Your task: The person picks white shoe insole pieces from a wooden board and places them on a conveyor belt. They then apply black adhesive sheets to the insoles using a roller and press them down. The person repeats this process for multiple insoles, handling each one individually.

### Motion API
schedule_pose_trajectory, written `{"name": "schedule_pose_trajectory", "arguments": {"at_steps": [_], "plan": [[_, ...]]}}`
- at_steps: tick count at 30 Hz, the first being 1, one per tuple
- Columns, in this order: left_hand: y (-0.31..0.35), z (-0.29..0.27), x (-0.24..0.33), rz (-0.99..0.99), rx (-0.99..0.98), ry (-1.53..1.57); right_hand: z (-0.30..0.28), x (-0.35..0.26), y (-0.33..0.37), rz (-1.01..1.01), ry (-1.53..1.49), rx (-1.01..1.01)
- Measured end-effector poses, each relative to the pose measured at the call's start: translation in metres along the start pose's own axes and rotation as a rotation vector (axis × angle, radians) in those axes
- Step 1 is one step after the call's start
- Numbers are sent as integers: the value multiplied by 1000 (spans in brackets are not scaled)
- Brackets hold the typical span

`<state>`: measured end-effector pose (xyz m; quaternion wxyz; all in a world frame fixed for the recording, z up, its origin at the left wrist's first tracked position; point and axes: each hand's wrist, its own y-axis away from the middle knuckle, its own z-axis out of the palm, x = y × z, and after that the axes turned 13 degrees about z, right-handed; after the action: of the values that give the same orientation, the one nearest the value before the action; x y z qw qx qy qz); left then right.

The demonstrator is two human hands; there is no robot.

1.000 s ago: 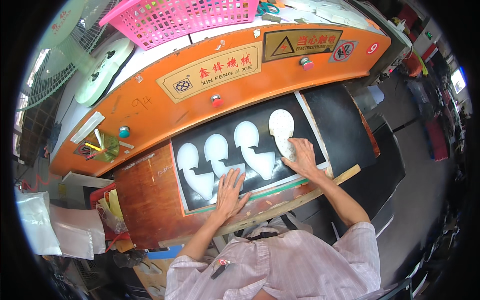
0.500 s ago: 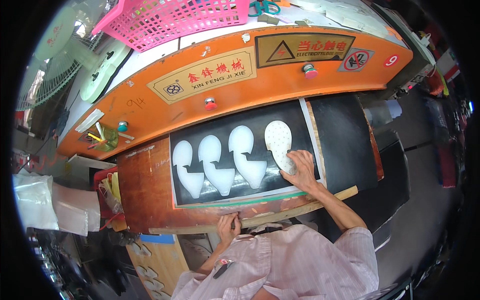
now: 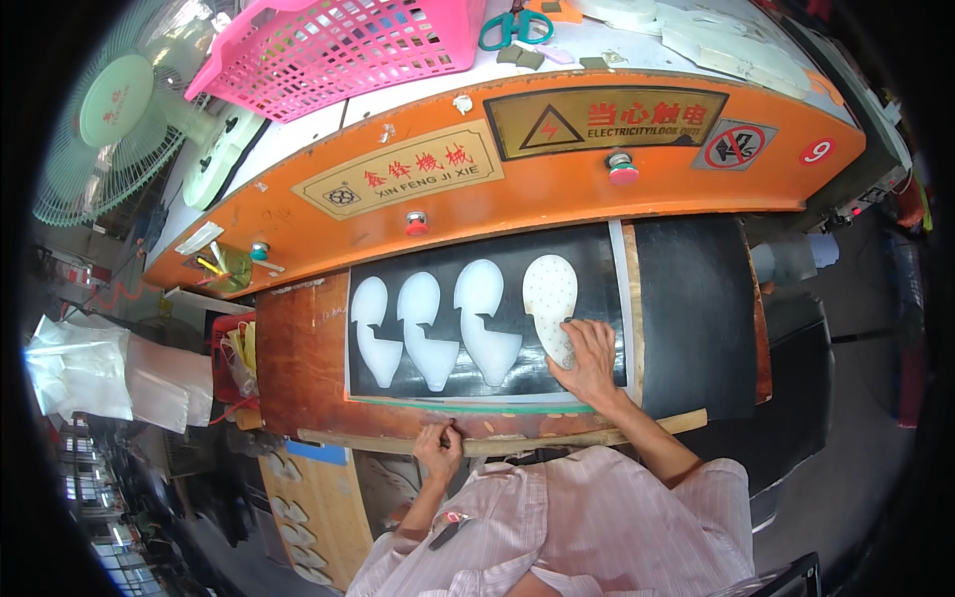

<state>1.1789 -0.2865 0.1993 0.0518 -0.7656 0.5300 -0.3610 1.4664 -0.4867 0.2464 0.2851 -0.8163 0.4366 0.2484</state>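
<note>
My right hand (image 3: pixel 589 360) is closed around the lower right side of a white, dotted, sole-shaped piece (image 3: pixel 550 289), thumb at its lower end and fingers along its side. That piece lies at the right of a black sheet (image 3: pixel 438 258). To its left stand three plain white sole-shaped pieces (image 3: pixel 487 338) in a row, each with a notched side. My left hand (image 3: pixel 438 450) rests with curled fingers at the wooden strip (image 3: pixel 537 440) along the near table edge. Its fingertips are partly hidden.
Beyond the sheet runs an orange machine beam (image 3: pixel 557 189) with a red button (image 3: pixel 416 224) and other buttons. On top stand a pink basket (image 3: pixel 338 60) and teal-handled scissors (image 3: pixel 515 30). A green fan (image 3: pixel 117 101) is far left. Plastic bags (image 3: pixel 124 378) hang at left.
The whole view has shifted and turned slightly. My right hand stays on the dotted piece, and the three plain pieces keep their places on the sheet. My left hand stays at the near edge.
</note>
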Motion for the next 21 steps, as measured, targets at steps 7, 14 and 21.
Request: {"name": "schedule_pose_trajectory", "arguments": {"at_steps": [7, 14, 21], "plan": [[-31, 11, -12, 15, -19, -7, -6, -12, -12, 74, 10, 157], [-75, 37, -32, -16, 24, 72, -36, 25, -13, 409, -322, 276], [-136, 63, -48, 98, 76, 113, -80, 124, -61, 629, -479, 457]]}}
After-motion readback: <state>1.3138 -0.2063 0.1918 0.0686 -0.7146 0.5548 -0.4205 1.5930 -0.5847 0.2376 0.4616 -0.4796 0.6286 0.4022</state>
